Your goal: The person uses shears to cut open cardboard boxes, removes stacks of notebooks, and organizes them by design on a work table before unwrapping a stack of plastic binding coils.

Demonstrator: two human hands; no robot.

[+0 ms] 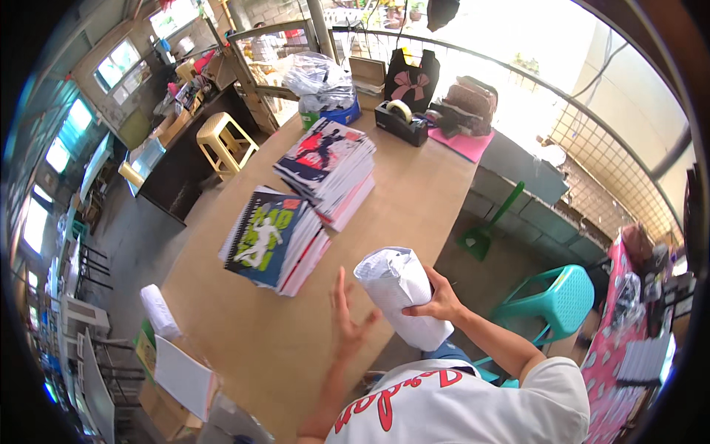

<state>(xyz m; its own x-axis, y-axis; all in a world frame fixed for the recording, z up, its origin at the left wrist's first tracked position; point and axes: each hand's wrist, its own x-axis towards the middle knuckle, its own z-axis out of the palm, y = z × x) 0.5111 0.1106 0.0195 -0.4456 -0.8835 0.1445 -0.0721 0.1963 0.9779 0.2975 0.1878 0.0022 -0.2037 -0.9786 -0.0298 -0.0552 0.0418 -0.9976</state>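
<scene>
A bulky roll-shaped bundle wrapped in white paper [392,285] is held near the table's right edge, over my lap. Its far end is folded and creased. My right hand [438,297] grips its right side, thumb across the front. To the left of the bundle and apart from it, my left hand [352,320] has its fingers spread and holds nothing. Beyond my left hand lies a stack of spiral notebooks [270,240] with a dark blue and green cover on top. A second notebook stack [329,166], with a red and dark cover, sits just behind it.
The brown table [296,348] carries a black tape dispenser [401,126], a black bag with a pink bow [414,85] and plastic bags [318,81] at its far end. A white paper roll [158,311] lies at the left edge. Right of me stand a teal stool [558,300] and a green dustpan [477,238].
</scene>
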